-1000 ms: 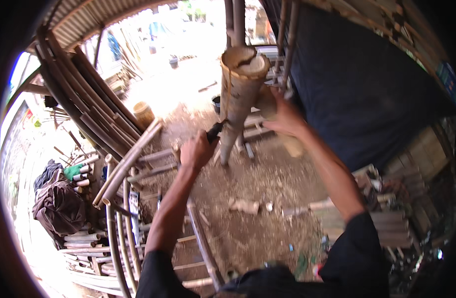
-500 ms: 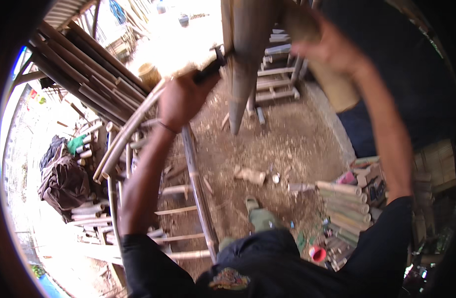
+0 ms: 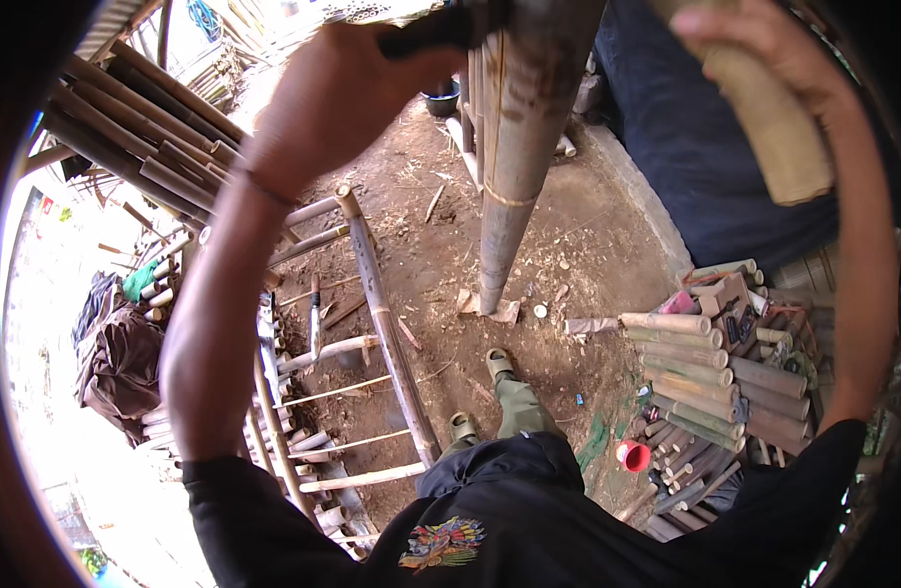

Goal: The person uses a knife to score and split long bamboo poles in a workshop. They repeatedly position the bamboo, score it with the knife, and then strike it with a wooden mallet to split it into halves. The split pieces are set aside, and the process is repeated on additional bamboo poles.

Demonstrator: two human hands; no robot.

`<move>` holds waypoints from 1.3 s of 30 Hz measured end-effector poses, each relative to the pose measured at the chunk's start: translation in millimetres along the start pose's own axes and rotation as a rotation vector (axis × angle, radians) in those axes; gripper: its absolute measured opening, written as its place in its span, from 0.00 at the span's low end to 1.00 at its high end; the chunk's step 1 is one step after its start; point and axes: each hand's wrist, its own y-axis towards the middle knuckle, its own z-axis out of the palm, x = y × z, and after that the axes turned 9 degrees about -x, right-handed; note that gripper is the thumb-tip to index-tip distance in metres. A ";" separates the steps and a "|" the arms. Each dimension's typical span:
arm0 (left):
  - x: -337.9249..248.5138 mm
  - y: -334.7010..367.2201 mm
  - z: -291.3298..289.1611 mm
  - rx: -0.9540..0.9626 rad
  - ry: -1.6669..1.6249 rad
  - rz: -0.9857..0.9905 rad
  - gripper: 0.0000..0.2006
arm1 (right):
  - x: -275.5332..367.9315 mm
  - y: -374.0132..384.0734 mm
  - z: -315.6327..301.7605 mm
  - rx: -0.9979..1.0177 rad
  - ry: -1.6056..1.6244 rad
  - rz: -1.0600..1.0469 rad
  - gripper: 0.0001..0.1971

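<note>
A thick grey-brown bamboo pole (image 3: 519,147) stands nearly upright in front of me, its lower end on a flat piece of wood (image 3: 505,312) on the ground. My left hand (image 3: 328,108) is closed round the black handle (image 3: 429,32) of a tool set against the upper pole. The tool's working end is hidden at the top edge. At the upper right, my right hand (image 3: 764,44) grips a short, thick wooden club (image 3: 772,127), held apart from the pole.
A bamboo frame with rungs (image 3: 384,318) is at my left, a stack of cut bamboo pieces (image 3: 678,353) at my right. Near them lies a red cup (image 3: 632,456). Long bamboo poles (image 3: 142,127) lean at the far left; a dark cloth sheet (image 3: 725,176) hangs right.
The pole has come down, and its foot now rests on the wood piece. My left hand has risen with the tool. The club has moved right, away from the pole.
</note>
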 end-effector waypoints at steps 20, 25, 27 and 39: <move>-69.9 3.7 50.2 0.246 -0.184 -0.218 0.19 | -56.9 -60.0 -59.1 -0.559 -0.480 -0.005 0.50; -53.0 -27.4 82.0 0.235 -0.167 -0.170 0.21 | -37.1 -46.2 -62.6 0.003 -0.423 0.092 0.55; -48.6 -30.4 90.4 0.172 -0.182 -0.133 0.21 | -42.6 -37.5 -110.3 -0.358 -0.357 -0.023 0.51; -62.1 -21.1 80.8 0.285 -0.080 -0.152 0.19 | -76.8 -76.6 -15.7 0.097 -0.513 0.090 0.45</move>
